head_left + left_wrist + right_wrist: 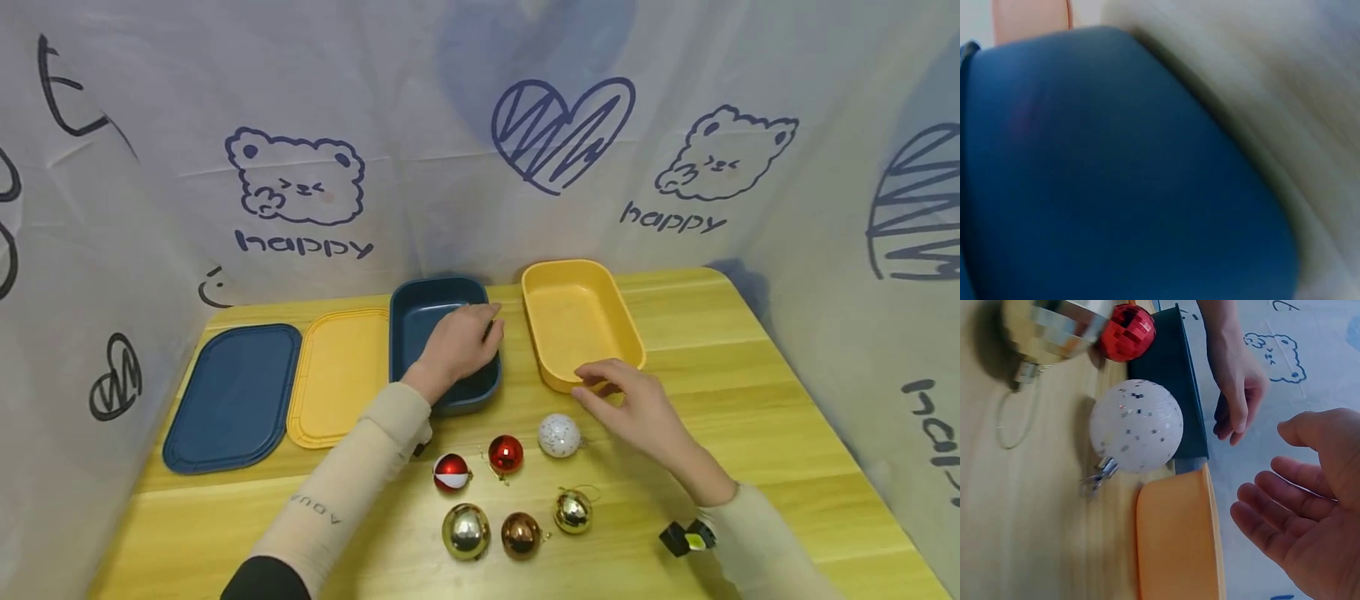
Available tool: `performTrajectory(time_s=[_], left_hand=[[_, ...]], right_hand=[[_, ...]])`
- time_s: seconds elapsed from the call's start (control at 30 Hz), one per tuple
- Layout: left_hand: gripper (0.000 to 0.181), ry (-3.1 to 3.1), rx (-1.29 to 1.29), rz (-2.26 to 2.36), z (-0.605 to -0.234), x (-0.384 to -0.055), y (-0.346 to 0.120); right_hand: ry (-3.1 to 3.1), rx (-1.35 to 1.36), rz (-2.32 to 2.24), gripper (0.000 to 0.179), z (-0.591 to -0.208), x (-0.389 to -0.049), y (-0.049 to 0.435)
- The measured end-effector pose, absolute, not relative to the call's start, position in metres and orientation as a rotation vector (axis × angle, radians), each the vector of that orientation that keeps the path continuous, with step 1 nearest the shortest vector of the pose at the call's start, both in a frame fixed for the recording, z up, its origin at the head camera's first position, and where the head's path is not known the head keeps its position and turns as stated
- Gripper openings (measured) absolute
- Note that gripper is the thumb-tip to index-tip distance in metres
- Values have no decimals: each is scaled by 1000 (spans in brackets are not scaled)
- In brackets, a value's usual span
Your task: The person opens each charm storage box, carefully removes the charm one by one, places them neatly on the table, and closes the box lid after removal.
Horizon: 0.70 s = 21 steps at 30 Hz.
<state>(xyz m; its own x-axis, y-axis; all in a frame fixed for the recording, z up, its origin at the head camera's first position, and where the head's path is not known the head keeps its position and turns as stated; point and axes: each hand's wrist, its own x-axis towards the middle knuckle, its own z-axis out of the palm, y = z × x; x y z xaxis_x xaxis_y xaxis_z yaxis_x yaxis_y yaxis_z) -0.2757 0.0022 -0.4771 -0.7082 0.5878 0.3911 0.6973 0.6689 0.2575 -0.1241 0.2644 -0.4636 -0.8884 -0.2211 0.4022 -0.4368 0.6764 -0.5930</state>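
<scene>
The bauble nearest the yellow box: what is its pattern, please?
White bauble, scattered small specks; clearest in the right wrist view.

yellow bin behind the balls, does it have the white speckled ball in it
No, the white speckled ball lies on the table, outside the yellow bin.

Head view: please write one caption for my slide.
Left grip over blue box, right grip near yellow box, six baubles in front.

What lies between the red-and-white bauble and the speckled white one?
The shiny red bauble lies between them on the table; the head view shows it.
</scene>
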Motion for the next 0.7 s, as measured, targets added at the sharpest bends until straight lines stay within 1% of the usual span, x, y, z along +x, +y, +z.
performTrajectory(time_s=[0.23,0.7], left_hand=[[37,-2554,-882,-665,-474,-278,-26],[33,-2515,-724,-689,-469,-272,-76]], right_hand=[[-2637,508,1088,29,-457,-147,243],[-2649,511,1135,29,-460,-182,207]])
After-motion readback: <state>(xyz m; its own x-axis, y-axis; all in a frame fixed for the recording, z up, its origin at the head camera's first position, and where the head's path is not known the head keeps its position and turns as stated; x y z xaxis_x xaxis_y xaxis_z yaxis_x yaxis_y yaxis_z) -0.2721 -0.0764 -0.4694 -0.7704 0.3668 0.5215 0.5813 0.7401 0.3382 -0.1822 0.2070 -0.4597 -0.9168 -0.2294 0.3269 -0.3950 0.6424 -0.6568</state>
